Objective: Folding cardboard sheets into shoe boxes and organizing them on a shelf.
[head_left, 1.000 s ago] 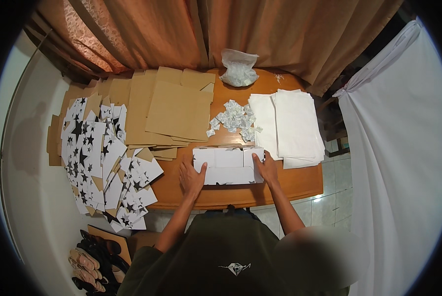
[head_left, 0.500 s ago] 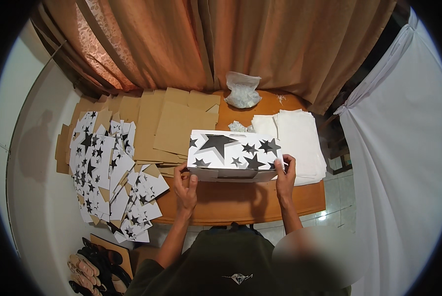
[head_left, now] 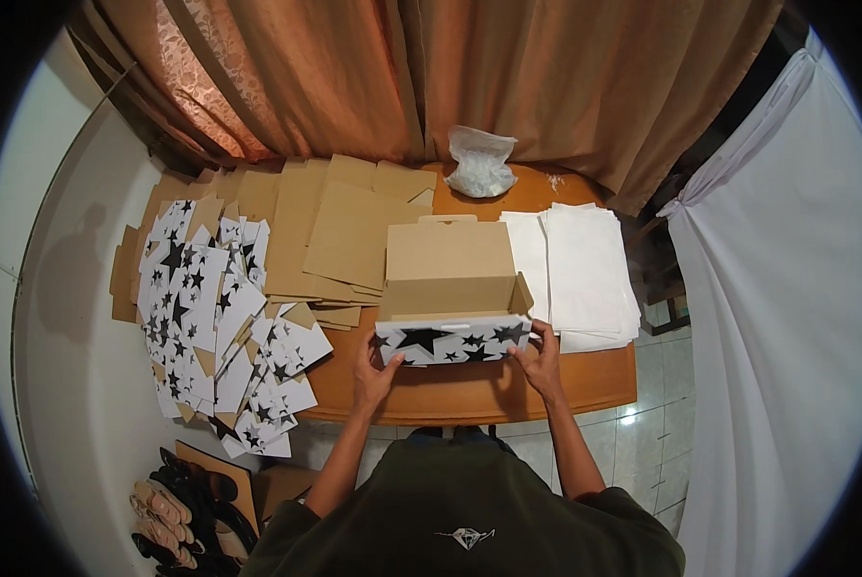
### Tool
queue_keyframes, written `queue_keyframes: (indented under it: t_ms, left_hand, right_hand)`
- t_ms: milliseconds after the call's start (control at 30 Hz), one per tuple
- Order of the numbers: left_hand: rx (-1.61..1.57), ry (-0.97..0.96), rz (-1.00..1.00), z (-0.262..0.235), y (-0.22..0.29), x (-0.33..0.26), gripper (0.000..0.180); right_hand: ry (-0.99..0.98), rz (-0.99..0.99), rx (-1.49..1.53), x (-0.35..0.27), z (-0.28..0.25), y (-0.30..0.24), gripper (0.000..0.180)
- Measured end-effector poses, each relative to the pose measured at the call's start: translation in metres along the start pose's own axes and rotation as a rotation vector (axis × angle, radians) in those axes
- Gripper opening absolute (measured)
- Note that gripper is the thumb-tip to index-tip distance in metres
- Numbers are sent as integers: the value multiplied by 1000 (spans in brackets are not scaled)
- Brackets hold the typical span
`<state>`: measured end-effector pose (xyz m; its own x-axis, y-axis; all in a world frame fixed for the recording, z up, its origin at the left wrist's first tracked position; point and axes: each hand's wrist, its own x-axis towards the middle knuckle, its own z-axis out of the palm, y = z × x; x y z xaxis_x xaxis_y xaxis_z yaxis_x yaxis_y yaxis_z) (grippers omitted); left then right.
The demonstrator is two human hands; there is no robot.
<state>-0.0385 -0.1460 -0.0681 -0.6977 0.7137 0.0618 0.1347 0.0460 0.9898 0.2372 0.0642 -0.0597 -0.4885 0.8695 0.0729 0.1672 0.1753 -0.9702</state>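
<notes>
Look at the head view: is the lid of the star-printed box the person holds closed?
No, the star-printed box stands open, its brown lid flap raised, while the left hand and right hand grip its front corners.

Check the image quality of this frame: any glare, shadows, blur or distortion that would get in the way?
Head view: strong fisheye, the wooden table edge bows and black corners vignette the frame. Light is warm and dim; a bright glare spot shows on the tiled floor and a soft shadow falls on the left wall. The star-printed white cardboard box and both hands, left hand and right hand, look sharp.
</notes>
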Motion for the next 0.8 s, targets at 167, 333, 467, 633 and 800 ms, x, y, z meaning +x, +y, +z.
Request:
queue_keyframes:
  t_ms: [167, 333, 467, 633, 800]
  left_hand:
    - [-3, -15, -175, 1, -40, -30, 73]
    - [170, -150, -110, -15, -66, -40, 64]
    - [83, 8, -222, -6, -58, -32, 54]
    - [136, -50, -220, -7, -59, -21, 44]
    - [160, -88, -258, -9, -55, -16, 39]
  right_hand:
    - [-24, 21, -18, -36, 4, 48, 47]
    - [-96, 122, -42, -46, 9, 45, 44]
    - [99, 217, -81, -37, 19, 38, 49]
    - [30, 179, -125, -31, 27, 32, 44]
    - [-46, 275, -320, -30, 14, 49, 43]
